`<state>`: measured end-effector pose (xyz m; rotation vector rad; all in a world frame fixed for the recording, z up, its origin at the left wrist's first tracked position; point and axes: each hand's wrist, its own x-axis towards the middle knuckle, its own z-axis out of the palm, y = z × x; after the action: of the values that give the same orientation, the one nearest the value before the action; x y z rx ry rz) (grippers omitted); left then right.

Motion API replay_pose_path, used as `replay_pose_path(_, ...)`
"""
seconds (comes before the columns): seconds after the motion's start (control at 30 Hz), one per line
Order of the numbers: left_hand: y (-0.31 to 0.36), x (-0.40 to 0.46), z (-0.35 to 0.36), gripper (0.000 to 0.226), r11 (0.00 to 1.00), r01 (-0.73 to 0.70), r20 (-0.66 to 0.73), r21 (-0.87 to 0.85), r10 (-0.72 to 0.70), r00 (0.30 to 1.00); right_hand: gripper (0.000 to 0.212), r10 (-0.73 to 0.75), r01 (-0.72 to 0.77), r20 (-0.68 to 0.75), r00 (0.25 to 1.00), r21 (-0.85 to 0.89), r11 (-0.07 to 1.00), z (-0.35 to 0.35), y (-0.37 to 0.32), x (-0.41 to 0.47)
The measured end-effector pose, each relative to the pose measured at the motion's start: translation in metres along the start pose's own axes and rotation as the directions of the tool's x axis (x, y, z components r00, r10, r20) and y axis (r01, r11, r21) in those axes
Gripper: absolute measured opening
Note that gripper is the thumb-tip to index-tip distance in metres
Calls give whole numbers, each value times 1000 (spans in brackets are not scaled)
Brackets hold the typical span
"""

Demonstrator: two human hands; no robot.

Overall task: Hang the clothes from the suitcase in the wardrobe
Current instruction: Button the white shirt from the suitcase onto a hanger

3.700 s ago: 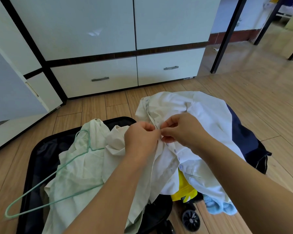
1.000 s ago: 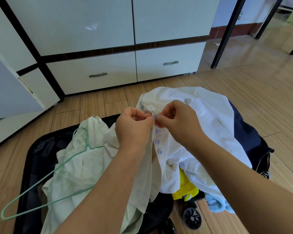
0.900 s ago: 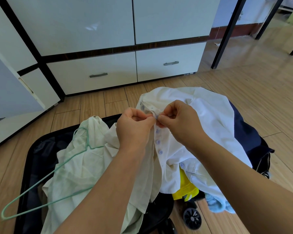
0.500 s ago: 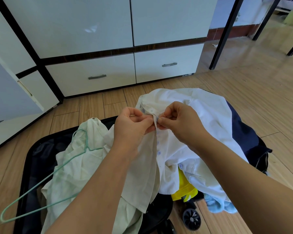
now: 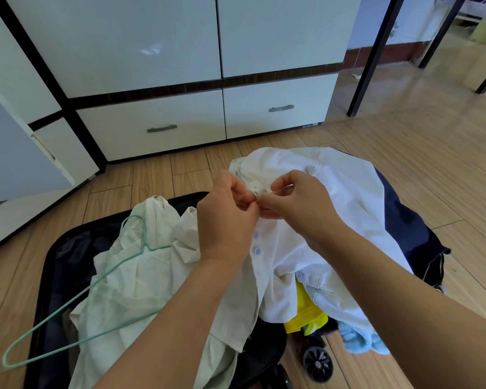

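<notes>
A white button-up shirt (image 5: 337,192) lies over the clothes piled on the open black suitcase (image 5: 65,254) on the floor. My left hand (image 5: 226,217) and my right hand (image 5: 298,203) meet at the shirt's front placket near the collar, each pinching an edge of the fabric. Two pale buttons show just below my hands. A cream garment (image 5: 129,282) lies to the left in the suitcase with a green wire hanger (image 5: 76,301) on top of it. The white wardrobe (image 5: 180,66) stands behind.
Yellow (image 5: 303,313), light blue (image 5: 359,338) and navy (image 5: 410,228) clothes lie under the shirt. A suitcase wheel (image 5: 317,363) shows at the bottom. An open wardrobe door (image 5: 14,153) stands at left. Black frame posts (image 5: 373,54) rise at right on the wooden floor (image 5: 432,153).
My hands have worked up the shirt's placket towards the collar, and they still pinch its two edges. The shirt has shifted slightly.
</notes>
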<state>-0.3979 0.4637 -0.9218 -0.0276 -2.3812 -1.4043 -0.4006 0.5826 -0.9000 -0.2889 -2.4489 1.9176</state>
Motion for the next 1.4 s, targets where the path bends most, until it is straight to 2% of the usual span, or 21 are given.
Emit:
replay_pose_path(0.13, -3, -5, 3, 34, 999, -34, 33, -6, 34, 999, 19, 0, -2, -31, 1000, -65, 998, -1, 3, 0)
replay_pose_path(0.27, 1, -4, 3, 25, 997, 47, 12, -55, -46, 999, 22, -4, 3, -35, 999, -50, 999, -2, 4, 2)
replay_pose_path(0.33, 3, 1, 0, 27, 964, 222, 72, -150, -213, 974, 22, -23, 20, -35, 999, -73, 997, -2, 4, 3)
replay_pose_path(0.37, 3, 5, -2, 29, 914, 340, 135, -222, -316, 939, 22, -35, 32, -28, 999, -86, 996, -3, 4, 3)
replay_pose_path(0.43, 2, 12, -6, 29, 719, 575, 304, -391, -489, 818, 20, -44, 44, 6, 999, -82, 996, -3, 5, 3)
replay_pose_path(0.47, 1, 14, -7, 27, 637, 637, 355, -434, -529, 771, 19, -41, 43, 26, 999, -62, 997, -3, 6, 2)
replay_pose_path(0.5, 0, 15, -7, 24, 631, 648, 347, -427, -548, 762, 18, -37, 39, 43, 998, -33, 999, -2, 6, 1)
replay_pose_path(0.57, -1, 13, -3, 14, 802, 530, 212, -276, -487, 847, 17, -18, 16, 52, 999, 33, 999, 1, 7, 1)
replay_pose_path(0.63, 3, 6, 0, 9, 915, 369, 146, -165, -347, 926, 16, 41, -44, 31, 999, 124, 991, 2, 6, 5)
replay_pose_path(0.73, 4, -2, 5, 6, 968, 223, 187, -118, -199, 962, 16, 139, -131, -6, 990, 283, 950, 3, 5, 9)
replay_pose_path(0.8, 2, -5, 7, 16, 982, 172, 246, -81, -147, 958, 16, 164, -149, -19, 986, 317, 937, 2, 8, 8)
replay_pose_path(0.9, -4, -3, 7, 21, 982, 190, 260, -12, -181, 949, 17, 162, -149, -4, 987, 369, 917, 2, 13, 6)
replay_pose_path(0.97, -9, -1, 5, 19, 954, 295, 231, -58, -274, 933, 18, 107, -99, -25, 994, 236, 967, 0, 16, 6)
replay_pose_path(1.03, -12, -1, 4, 14, 905, 403, 208, -138, -371, 905, 13, 45, -45, 13, 999, 56, 997, 1, 18, 4)
replay_pose_path(1.1, -12, 1, 3, 5, 850, 485, 204, -207, -448, 871, 11, -2, 9, 75, 997, -84, 996, 4, 18, 1)
replay_pose_path(1.2, -15, 5, 2, 3, 727, 602, 249, -332, -547, 799, 10, -71, 85, 70, 995, -219, 972, 8, 18, 1)
replay_pose_path(1.3, -15, 7, 0, 12, 644, 655, 343, -395, -558, 756, 15, -159, 165, 47, 986, -359, 918, 7, 16, 1)
replay_pose_path(1.4, -9, 6, -1, 25, 646, 654, 416, -395, -509, 754, 17, -178, 172, 24, 984, -410, 896, 6, 15, 0)
